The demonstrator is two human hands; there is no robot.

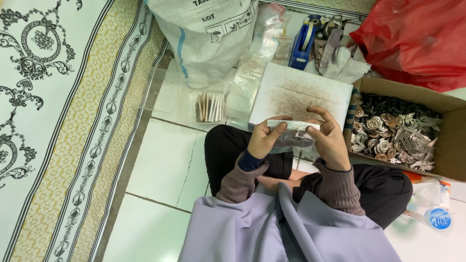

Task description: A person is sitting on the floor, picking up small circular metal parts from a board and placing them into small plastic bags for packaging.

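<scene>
Patterned mat (pixel 53 121) fills the left of the frame, soft and ornate. At top centre slumps a woven white sack (pixel 206 36), and a crinkled red plastic bag (pixel 417 39) bulges upper right. Right of centre, a cardboard box (pixel 454 138) brims with small metal parts (pixel 395 133). Mid-frame, my left hand (pixel 263 138) and right hand (pixel 332 138) both pinch a small clear plastic pouch (pixel 293 133) of dark pieces by its white top edge.

The dark contents of the small clear plastic bag (pixel 291 138) are partly hidden by fingers; the white woven sack (pixel 206 34) and red plastic bag (pixel 417 39) are cut off by the top edge
</scene>
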